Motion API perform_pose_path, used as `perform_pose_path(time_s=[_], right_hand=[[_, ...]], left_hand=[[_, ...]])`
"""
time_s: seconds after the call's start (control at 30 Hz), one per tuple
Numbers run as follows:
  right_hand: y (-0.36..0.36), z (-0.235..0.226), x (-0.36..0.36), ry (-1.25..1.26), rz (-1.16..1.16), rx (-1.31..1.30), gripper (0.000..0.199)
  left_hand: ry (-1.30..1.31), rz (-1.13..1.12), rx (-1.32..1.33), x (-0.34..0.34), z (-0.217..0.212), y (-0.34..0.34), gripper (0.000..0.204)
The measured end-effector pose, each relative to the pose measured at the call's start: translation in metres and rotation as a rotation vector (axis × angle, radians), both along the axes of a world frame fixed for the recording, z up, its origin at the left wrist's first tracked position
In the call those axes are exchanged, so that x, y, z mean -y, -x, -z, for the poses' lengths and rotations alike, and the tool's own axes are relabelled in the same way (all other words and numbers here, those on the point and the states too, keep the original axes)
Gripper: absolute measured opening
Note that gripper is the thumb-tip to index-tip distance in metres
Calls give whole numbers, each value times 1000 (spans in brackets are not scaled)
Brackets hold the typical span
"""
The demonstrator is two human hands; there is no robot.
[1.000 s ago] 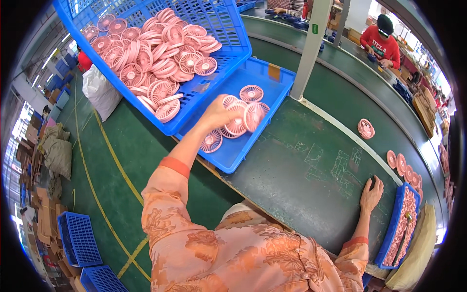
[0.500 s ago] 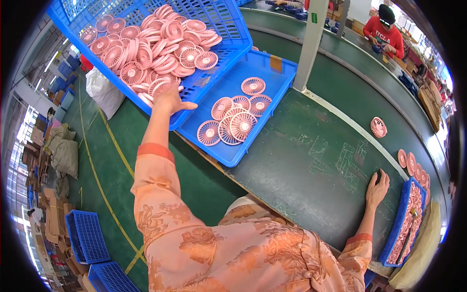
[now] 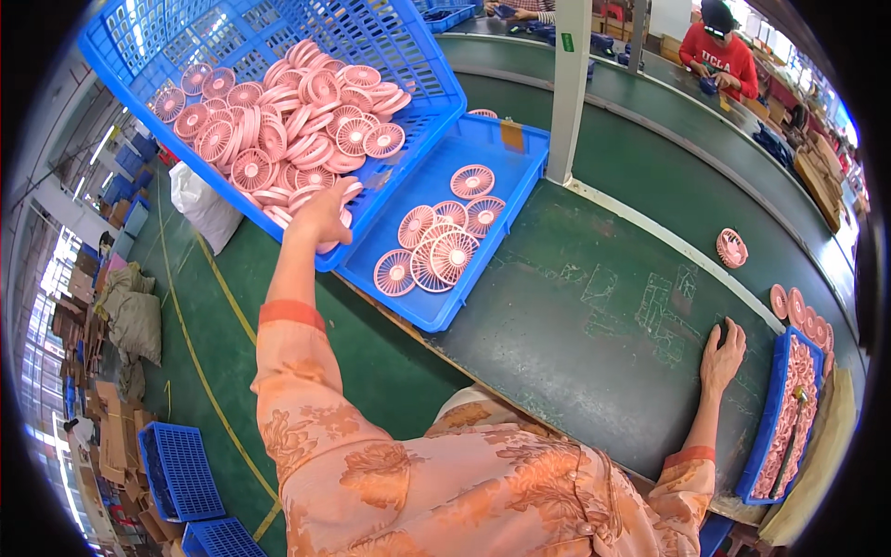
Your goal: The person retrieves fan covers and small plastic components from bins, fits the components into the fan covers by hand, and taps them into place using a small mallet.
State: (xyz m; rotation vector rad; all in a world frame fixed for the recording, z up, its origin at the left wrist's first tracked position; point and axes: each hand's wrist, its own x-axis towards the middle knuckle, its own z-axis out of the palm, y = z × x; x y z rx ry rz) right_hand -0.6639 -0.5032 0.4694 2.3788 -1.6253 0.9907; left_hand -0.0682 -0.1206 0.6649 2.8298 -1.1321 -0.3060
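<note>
Pink fan grilles (image 3: pixel 288 139) fill the tilted blue crate (image 3: pixel 408 56) at upper left; left hand (image 3: pixel 320 212), grip curled on the heap's lower edge (hold unclear). Right hand (image 3: pixel 722 355) rests flat on the table (image 3: pixel 594 343).

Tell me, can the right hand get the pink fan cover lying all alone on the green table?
Probably yes. The right hand lies flat on the green table, holding nothing, and the lone pink fan cover sits further out with only bare table between them. It would likely need a stretch forward.
</note>
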Motion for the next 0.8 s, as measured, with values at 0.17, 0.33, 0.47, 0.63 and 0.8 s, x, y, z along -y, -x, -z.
perform_pose_path(time_s=[0.17,0.33,0.47,0.63,0.8], right_hand=[[-3,-1,1,-9,-16,13,34],[9,0,3,9,11,11,34],[-3,-26,-20,43,19,52,31],[-8,-16,-15,0,-37,148,28],[33,-45,-32,-196,-53,323,18]], left_hand=[[193,182,177,17,-10,51,72],[715,496,88,79,-5,134,56],[842,772,190,138,32,206,59],[707,784,122,178,108,256,52],[518,706,49,166,136,240,69]])
